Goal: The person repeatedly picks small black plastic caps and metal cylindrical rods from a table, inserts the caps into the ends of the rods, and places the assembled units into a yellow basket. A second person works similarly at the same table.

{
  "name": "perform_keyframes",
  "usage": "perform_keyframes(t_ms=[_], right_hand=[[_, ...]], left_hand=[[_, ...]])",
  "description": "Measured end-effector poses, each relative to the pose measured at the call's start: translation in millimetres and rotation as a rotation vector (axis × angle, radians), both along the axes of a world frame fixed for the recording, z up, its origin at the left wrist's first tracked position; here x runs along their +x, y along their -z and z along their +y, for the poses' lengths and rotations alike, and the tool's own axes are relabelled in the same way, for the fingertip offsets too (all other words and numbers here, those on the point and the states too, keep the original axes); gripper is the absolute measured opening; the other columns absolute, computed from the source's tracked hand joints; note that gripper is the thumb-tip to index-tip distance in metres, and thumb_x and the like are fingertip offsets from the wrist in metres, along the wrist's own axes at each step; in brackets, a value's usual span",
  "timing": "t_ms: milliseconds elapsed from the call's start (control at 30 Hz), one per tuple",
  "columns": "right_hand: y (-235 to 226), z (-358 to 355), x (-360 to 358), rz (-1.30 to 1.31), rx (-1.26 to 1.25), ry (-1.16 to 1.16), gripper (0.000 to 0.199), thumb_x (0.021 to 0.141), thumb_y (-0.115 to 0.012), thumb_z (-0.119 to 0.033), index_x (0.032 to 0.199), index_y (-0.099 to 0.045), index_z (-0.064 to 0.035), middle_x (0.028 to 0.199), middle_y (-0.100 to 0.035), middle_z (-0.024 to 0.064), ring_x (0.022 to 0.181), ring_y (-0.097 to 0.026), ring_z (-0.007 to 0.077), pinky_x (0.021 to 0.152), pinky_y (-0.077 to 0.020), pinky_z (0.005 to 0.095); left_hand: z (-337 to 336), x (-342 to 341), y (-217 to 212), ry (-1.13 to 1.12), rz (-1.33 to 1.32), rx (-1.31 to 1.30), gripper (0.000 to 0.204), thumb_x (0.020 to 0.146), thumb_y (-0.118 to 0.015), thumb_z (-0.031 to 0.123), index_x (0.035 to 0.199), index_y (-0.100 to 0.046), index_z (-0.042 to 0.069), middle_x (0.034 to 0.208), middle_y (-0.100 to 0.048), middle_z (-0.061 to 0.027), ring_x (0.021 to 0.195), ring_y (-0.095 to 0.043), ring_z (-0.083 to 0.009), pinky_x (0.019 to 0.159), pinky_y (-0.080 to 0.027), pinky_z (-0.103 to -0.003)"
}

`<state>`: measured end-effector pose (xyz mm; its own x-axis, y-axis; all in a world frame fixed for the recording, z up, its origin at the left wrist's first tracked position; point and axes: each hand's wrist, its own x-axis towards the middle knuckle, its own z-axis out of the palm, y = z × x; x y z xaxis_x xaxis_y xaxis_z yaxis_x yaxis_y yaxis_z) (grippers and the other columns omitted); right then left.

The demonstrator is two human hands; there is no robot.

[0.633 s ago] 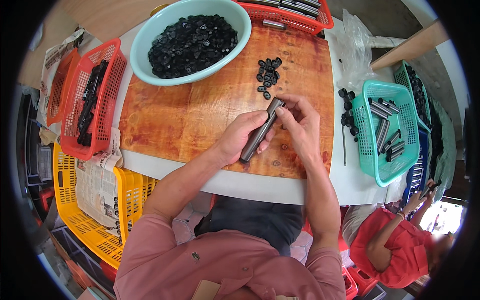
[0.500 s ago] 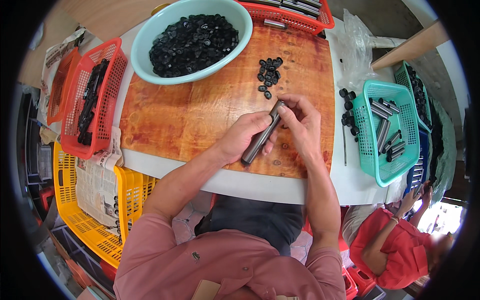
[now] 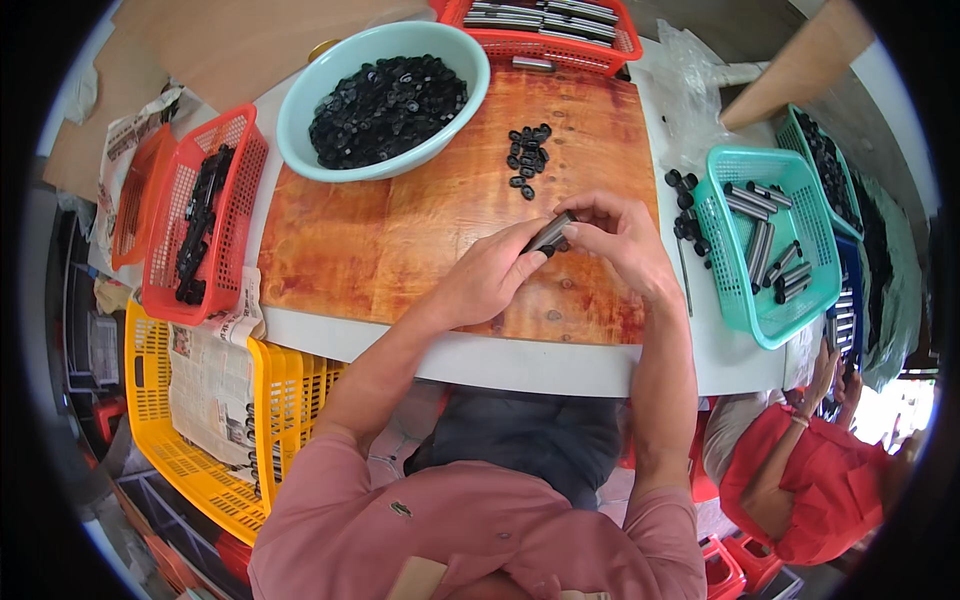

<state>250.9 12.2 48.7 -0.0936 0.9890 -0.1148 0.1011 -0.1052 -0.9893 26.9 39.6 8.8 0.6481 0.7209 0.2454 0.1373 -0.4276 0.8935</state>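
Left hand (image 3: 487,272), reaching in from lower left, clasps the grey metal tube (image 3: 549,236) over the wooden board (image 3: 350,265); right hand (image 3: 628,242), fingers curled, pinches its far end with the thumb.

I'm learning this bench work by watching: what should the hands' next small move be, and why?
Probably steady the grey cylindrical metal tube with the left hand, then press its dark far end with the right hand. The left hand grips the tube's nearer part, and the right touches it near that end; whether anything is fully seated cannot be told, so a light press seems sensible.
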Motion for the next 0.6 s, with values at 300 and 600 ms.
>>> perform_keyframes(t_ms=[300,600], right_hand=[[36,1,18,-0.363,0.113,0.002,0.029,0.085,-0.077,-0.011,0.113,-0.077,-0.0050,0.093,-0.076,0.0085,0.084,-0.070,0.0185,0.080,-0.0555,0.0339],[56,-5,18,-0.183,0.128,0.007,0.026,0.088,-0.073,0.006,0.114,-0.072,0.0001,0.099,-0.074,0.0054,0.092,-0.070,0.0142,0.083,-0.0564,0.0295]], left_hand=[[-1,14,20,-0.156,0.270,0.628,0.038,0.090,-0.076,0.011,0.125,-0.065,-0.001,0.110,-0.070,-0.0195,0.098,-0.069,-0.0384,0.083,-0.057,-0.046],[-7,22,17,-0.181,0.319,0.675,0.038,0.086,-0.078,0.006,0.122,-0.067,-0.002,0.114,-0.070,-0.0186,0.103,-0.067,-0.0375,0.090,-0.055,-0.045]])
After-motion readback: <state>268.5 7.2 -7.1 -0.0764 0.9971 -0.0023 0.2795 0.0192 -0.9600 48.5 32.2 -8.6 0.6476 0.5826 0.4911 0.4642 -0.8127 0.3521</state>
